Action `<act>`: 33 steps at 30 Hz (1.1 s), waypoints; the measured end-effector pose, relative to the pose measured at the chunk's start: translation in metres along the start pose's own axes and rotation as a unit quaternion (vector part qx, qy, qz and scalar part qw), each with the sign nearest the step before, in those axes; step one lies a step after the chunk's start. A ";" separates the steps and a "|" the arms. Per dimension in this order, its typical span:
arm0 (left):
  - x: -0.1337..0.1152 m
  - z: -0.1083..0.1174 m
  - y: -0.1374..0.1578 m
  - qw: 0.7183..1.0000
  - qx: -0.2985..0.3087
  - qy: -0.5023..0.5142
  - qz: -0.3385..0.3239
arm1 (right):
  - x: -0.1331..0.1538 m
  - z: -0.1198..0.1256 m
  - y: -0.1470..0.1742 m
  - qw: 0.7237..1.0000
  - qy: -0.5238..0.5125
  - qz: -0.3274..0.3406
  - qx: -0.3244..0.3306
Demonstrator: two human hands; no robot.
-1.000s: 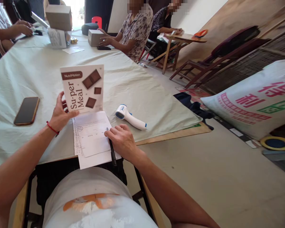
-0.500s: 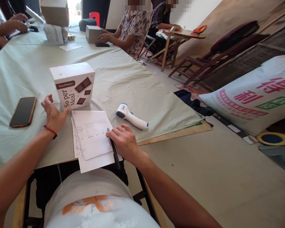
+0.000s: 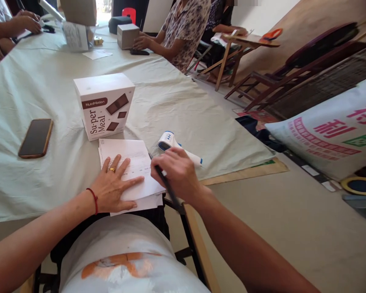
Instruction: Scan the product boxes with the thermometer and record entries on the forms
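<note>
My left hand (image 3: pixel 117 185) lies flat with spread fingers on a stack of printed papers (image 3: pixel 137 152) at the table's near edge. A ring and a red bracelet show on it. Closed around a black pen (image 3: pixel 168 185), my right hand (image 3: pixel 178 175) is at the right edge of the papers; the pen is slightly blurred. Just behind the papers stands a white NutriMotion box (image 3: pixel 105 108), upright. Beyond my right hand lies a white and blue infrared thermometer (image 3: pixel 171 141), partly covered by the hand. A phone (image 3: pixel 35 137) rests face up at the left.
A pale green cloth (image 3: pixel 57 93) covers the table. Across it are a small carton (image 3: pixel 127 36), a larger box (image 3: pixel 79 12) and other people's hands. On the right stand a wooden chair (image 3: pixel 271 81) and a large printed sack (image 3: pixel 329 126).
My left hand has left the NutriMotion box and moved down and right onto the papers. My right hand has lifted slightly with the pen. The view has shifted a little.
</note>
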State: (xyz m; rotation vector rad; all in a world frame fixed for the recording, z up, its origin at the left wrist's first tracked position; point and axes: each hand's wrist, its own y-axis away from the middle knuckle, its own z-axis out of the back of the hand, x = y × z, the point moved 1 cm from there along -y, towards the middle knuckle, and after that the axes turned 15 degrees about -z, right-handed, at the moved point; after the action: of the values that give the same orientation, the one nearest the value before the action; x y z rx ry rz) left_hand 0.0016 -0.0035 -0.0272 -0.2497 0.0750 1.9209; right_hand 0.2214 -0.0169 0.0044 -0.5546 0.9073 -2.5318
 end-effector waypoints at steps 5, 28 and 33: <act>-0.003 0.004 -0.003 1.000 0.023 -0.006 0.009 | 0.030 -0.011 -0.071 0.904 -0.364 -0.215 0.061; 0.023 -0.003 0.017 0.978 -0.161 -0.023 0.132 | 0.017 -0.129 -0.074 0.818 -0.393 -0.415 0.071; 0.021 -0.003 0.015 0.974 -0.135 -0.088 0.162 | 0.017 -0.132 -0.073 0.821 -0.365 -0.436 0.049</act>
State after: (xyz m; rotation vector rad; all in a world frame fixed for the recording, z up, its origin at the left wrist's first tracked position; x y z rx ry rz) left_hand -0.0189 0.0097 -0.0355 -0.2603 -0.2824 2.2702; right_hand 0.1266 0.0941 -0.0374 -2.1043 0.2149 -2.5994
